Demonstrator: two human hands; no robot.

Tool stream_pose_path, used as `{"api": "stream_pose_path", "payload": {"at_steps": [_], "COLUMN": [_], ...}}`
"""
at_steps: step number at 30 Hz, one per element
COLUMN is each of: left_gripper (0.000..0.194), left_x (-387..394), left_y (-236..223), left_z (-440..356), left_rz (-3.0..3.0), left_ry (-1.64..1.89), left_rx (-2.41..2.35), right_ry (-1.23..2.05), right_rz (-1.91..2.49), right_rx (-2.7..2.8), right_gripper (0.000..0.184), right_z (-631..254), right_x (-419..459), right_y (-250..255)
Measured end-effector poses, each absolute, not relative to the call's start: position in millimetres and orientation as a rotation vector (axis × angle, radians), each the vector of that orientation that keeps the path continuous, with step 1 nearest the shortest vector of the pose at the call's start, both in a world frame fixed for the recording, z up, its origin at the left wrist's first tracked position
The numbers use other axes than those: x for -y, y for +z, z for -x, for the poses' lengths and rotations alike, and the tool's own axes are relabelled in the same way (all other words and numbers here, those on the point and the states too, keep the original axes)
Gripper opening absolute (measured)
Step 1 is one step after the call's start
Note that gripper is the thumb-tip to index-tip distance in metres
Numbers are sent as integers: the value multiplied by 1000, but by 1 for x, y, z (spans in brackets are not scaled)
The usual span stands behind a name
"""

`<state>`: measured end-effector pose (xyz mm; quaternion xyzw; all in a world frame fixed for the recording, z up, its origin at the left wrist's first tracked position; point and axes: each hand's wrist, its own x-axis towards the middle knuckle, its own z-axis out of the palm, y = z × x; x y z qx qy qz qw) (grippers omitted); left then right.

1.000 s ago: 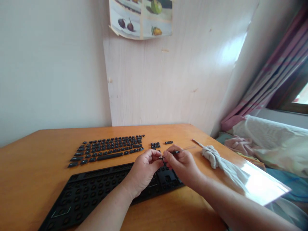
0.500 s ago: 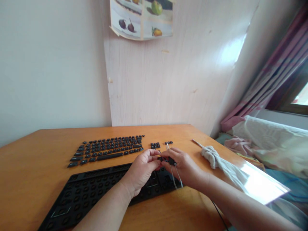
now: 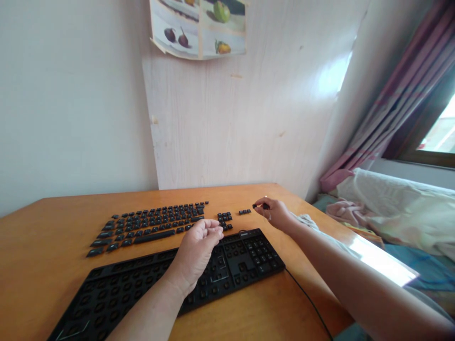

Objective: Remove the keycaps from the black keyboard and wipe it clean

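My right hand (image 3: 275,212) is above the table to the right of the loose keycaps. It has a black keycap (image 3: 255,206) at its fingertips and a wire keycap puller (image 3: 269,216), mostly hidden by the palm and fingers. Over the black keyboard (image 3: 261,272) hovers my left hand (image 3: 199,241), its thumb and fingers curled together; I see nothing between them. Most of the keyboard is bare of caps, while caps still sit on the number pad (image 3: 261,252). Nearest the right hand lies a short row of keycaps (image 3: 244,211).
Rows of removed keycaps (image 3: 149,220) lie behind the keyboard, with a small cluster of keycaps (image 3: 223,217) to their right. A pale cloth (image 3: 307,220) lies at the right, behind my forearm. A black cable (image 3: 305,293) runs off the keyboard toward the front edge of the table (image 3: 227,315).
My hands have parted. The right moved away to the right and back with the puller and a keycap; the left stays above the keyboard. The view has shifted slightly right.
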<state>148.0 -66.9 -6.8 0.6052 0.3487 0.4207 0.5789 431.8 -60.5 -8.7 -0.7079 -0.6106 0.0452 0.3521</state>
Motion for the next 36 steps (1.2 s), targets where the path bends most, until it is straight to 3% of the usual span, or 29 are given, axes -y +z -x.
{"api": "stream_pose_path", "payload": {"at_steps": [8,36], "left_gripper": [38,34], "left_x": [62,62], "left_y": [-10,-13], "left_z": [-146,-147], "left_rz": [-1458,-1492], "left_ry": [987,951], "left_rx": [-858,-898], "right_ry": [100,117], "right_rz": [1978,1974], "right_rx": [1583,1596], "right_gripper": [21,30], "right_z": [-464,-468], "right_x": [28,14], "right_y": [-33,-42]}}
